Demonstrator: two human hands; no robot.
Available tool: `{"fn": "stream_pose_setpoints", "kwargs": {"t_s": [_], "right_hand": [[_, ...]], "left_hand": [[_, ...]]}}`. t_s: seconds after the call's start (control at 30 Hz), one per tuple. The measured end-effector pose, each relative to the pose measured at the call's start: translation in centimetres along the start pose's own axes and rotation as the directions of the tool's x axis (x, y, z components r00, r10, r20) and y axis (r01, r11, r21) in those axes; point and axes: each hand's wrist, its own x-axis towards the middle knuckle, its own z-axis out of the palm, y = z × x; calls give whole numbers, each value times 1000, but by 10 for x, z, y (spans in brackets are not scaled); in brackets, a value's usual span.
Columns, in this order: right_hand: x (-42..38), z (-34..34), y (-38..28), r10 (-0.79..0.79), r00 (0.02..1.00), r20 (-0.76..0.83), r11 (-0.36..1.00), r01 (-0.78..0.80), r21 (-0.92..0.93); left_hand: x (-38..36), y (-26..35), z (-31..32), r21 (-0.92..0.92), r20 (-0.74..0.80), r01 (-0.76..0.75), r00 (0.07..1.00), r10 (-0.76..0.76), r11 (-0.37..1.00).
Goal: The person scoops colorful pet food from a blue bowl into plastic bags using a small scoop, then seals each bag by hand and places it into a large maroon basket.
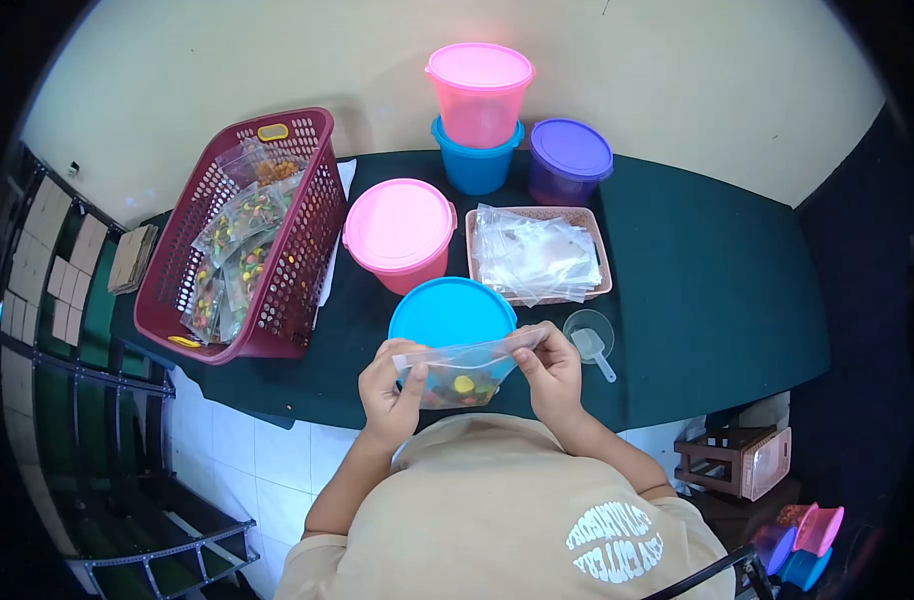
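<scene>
A clear zip bag [467, 378] with colourful pieces at its bottom is held up by its top edge in front of my body. My left hand [389, 390] pinches the bag's left top corner, thumb in front. At the right top corner, my right hand [549, 375] grips the same edge between thumb and fingers. Just behind the bag stands a tub with a blue lid [452, 312], partly covered by it. To the right of my right hand, a small scoop [595, 352] rests in a clear round bowl [577, 322].
At left stands a maroon basket [322, 200] with several filled bags. A pink-lidded tub [401, 225] and a tray [605, 270] of flat clear bags lie beyond my hands. Behind are a pink tub [480, 95] stacked on a blue one [477, 168] and a purple tub [571, 160].
</scene>
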Motion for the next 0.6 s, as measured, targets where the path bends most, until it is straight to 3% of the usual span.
{"fn": "stream_pose_setpoints", "kwargs": {"t_s": [0.03,0.07,0.13,0.2,0.27,0.37,0.43,0.6], "right_hand": [[-1,-2,3,-21,1000,-1,1000,21,9],[-1,-4,5,-42,999,-2,999,42,18],[0,-1,1,-35,999,-3,999,35,26],[0,2,-3,-24,1000,-7,999,24,33],[1,3,-4,112,993,-46,993,-109,48],[-1,-4,7,93,995,-18,989,-90,114],[1,-1,4,119,993,-14,985,-116,124],[1,-2,2,77,997,5,990,-77,121]], "left_hand": [[0,3,1,-85,-1,103,995,-103,991],[0,1,2,-84,-1,102,995,-103,991],[-1,-4,3,-11,-5,-48,999,48,999],[-3,-5,2,17,0,-40,999,40,999],[-4,-5,1,45,6,-31,1000,31,999],[-6,-5,0,37,24,-62,998,61,997],[-9,-5,0,-31,-30,76,997,-77,997],[-5,-7,3,-93,13,129,992,-128,987]]}}
